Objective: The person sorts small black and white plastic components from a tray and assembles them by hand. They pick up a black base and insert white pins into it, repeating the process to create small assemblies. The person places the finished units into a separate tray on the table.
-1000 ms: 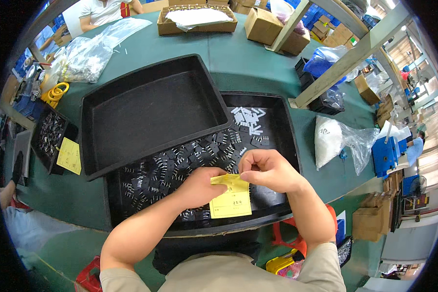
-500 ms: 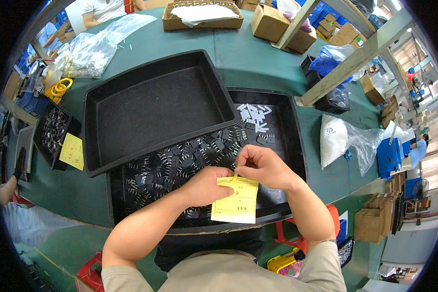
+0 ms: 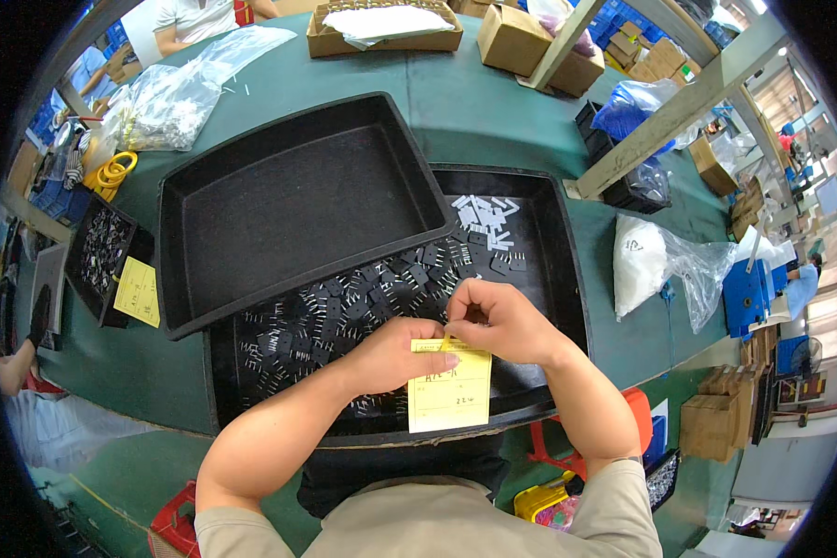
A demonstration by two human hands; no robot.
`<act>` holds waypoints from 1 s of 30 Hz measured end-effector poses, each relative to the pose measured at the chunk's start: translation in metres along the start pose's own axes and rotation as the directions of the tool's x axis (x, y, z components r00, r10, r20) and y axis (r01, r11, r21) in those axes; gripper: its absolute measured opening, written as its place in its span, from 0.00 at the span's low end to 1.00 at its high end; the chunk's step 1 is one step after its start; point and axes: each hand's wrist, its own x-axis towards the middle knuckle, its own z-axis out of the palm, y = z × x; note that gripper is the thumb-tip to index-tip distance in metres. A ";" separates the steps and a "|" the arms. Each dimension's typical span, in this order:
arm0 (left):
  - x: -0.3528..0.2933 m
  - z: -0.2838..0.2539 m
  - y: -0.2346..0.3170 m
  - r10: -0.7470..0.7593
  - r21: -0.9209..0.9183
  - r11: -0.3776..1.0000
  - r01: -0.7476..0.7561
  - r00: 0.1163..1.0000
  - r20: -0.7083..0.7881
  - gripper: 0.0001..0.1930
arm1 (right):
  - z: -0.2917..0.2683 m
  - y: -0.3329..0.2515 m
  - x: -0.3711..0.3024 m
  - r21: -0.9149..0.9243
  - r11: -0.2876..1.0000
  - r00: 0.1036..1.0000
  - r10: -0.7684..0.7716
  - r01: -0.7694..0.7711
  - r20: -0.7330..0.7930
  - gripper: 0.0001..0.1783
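Note:
My left hand [image 3: 395, 355] grips the top of a yellow paper tag [image 3: 448, 405], its thumb lying across the front. The tag hangs over the near edge of a large black tray [image 3: 547, 279]. Fingertips of my right hand [image 3: 507, 324] are pinched at a thin yellow tie [image 3: 446, 342] at the tag's top; the exact hold is partly hidden by the fingers. Below both hands, the tray holds many black parts with metal pins [image 3: 344, 302] and a small pile of white strips [image 3: 484, 219]. Another black tray [image 3: 293, 214], bare inside, rests tilted across its far left.
A small black bin [image 3: 112, 251] of parts with a yellow tag stands left, near yellow rings [image 3: 113, 170]. Plastic bags [image 3: 172, 112] and cardboard boxes [image 3: 511, 39] lie further back. At right are a slanted post [image 3: 660, 116] and a white bag [image 3: 639, 265]. Another person's hand [image 3: 14, 365] shows far left.
The tag has shifted slightly and now shows more of its face below my left thumb. My right hand has moved a little to the left, still pinched at the tie.

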 end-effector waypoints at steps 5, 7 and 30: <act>0.004 -0.003 -0.009 -0.042 0.009 0.999 0.042 0.997 -0.062 0.09 | 0.001 -0.005 0.000 -0.023 1.000 1.000 -0.001 0.001 0.013 0.07; 0.004 -0.002 -0.008 -0.054 0.064 0.996 0.059 0.996 -0.077 0.10 | 0.002 -0.004 0.000 -0.042 0.999 1.000 -0.008 0.009 0.017 0.07; 0.000 0.003 0.009 0.081 0.028 0.997 -0.076 0.926 -0.369 0.09 | 0.001 0.007 -0.007 0.288 0.958 0.966 0.072 0.003 -0.247 0.21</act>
